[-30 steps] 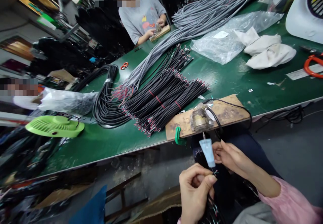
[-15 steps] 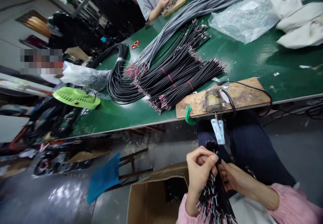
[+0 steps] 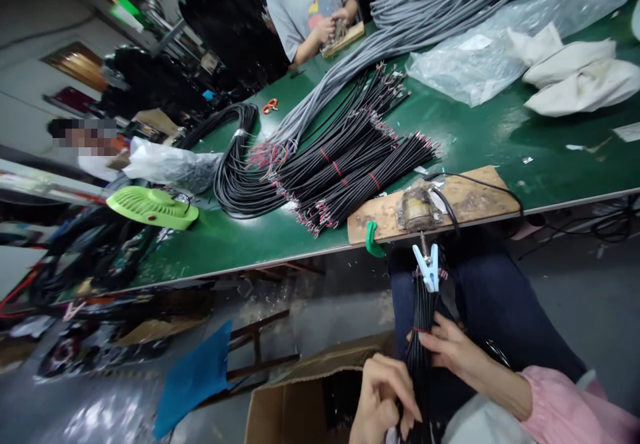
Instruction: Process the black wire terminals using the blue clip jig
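Both my hands hold a bundle of black cables (image 3: 423, 317) that stands upright over my lap. My left hand (image 3: 383, 397) is closed around its lower part. My right hand (image 3: 447, 347) grips it a little higher, by a red band. The bundle's stripped red and white ends reach up to a light blue clip (image 3: 427, 267). The clip hangs under a small taped device (image 3: 417, 209) on a wooden board (image 3: 470, 197), which a green clamp (image 3: 371, 241) fixes to the table edge.
On the green table (image 3: 500, 137) lie banded black cable bundles (image 3: 350, 164), a grey cable run (image 3: 400, 24), a black coil (image 3: 235, 171), plastic bags and white cloths (image 3: 570, 71). A green fan (image 3: 153, 205) sits left. An open cardboard box (image 3: 300, 407) stands below. A person in a grey shirt (image 3: 310, 4) works opposite.
The cable bundle has been raised from my lap until its ends meet the blue clip. My right hand moved from its top to its middle, and my left hand slid lower.
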A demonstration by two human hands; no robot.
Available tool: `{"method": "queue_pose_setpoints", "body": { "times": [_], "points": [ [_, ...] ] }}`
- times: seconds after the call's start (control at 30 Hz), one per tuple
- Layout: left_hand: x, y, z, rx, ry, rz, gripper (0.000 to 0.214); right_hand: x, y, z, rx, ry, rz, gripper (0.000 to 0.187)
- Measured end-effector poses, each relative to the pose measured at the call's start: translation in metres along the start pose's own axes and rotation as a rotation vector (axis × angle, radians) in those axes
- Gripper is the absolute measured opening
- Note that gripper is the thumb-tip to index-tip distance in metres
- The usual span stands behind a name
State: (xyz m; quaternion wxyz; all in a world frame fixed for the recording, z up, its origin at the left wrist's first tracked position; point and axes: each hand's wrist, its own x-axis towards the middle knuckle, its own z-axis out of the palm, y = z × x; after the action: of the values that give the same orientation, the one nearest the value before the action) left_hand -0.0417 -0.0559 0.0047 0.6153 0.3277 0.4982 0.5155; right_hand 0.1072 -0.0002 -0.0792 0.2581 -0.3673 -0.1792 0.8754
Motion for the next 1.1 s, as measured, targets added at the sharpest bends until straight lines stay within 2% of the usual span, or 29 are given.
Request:
{"method": "queue_pose_setpoints", "body": {
  "times": [0.1, 0.2, 0.27, 0.33, 0.37, 0.4, 0.47, 0.57, 0.67, 0.77, 0.87, 1.0, 1.1],
  "points": [
    [-0.002, -0.001, -0.016, 0.072, 0.060, 0.015, 0.041, 0.001, 0.001, 0.002, -0.090, 0.041, -0.095, 0.062],
    [0.010, -0.001, -0.021, 0.221, 0.212, 0.057, 0.011, -0.001, 0.000, 0.009, -0.159, 0.030, -0.164, 0.058],
    [0.020, -0.001, -0.017, 0.351, 0.296, 0.077, 0.033, -0.004, -0.002, 0.016, -0.186, -0.022, -0.200, 0.056],
    [0.029, 0.000, -0.007, 0.416, 0.262, 0.065, 0.059, -0.008, -0.005, 0.021, -0.214, -0.080, -0.232, 0.055],
    [0.033, 0.002, -0.001, 0.437, 0.223, 0.046, 0.065, -0.010, -0.006, 0.024, -0.246, -0.098, -0.244, 0.056],
    [0.036, 0.003, 0.005, 0.467, 0.197, 0.030, 0.066, -0.012, -0.007, 0.025, -0.296, -0.101, -0.252, 0.056],
    [0.039, 0.007, 0.017, 0.561, 0.183, 0.007, 0.051, -0.017, -0.007, 0.026, -0.438, -0.052, -0.266, 0.053],
    [0.041, 0.008, 0.030, 0.611, 0.261, 0.033, 0.036, -0.023, -0.009, 0.025, -0.624, 0.050, -0.314, 0.050],
    [0.041, 0.006, 0.035, 0.497, 0.321, 0.070, 0.045, -0.026, -0.013, 0.025, -0.666, 0.051, -0.363, 0.052],
    [0.039, 0.008, 0.037, 0.387, 0.293, 0.130, 0.059, -0.027, -0.016, 0.025, -0.664, -0.001, -0.426, 0.054],
    [0.039, 0.014, 0.038, 0.422, 0.248, 0.173, 0.067, -0.026, -0.016, 0.025, -0.688, -0.025, -0.470, 0.058],
    [0.037, 0.018, 0.041, 0.407, 0.312, 0.205, 0.070, -0.027, -0.020, 0.027, -0.703, -0.060, -0.501, 0.059],
    [0.036, 0.017, 0.042, 0.371, 0.305, 0.225, 0.070, -0.029, -0.025, 0.029, -0.712, -0.054, -0.524, 0.054]
  ]
}}
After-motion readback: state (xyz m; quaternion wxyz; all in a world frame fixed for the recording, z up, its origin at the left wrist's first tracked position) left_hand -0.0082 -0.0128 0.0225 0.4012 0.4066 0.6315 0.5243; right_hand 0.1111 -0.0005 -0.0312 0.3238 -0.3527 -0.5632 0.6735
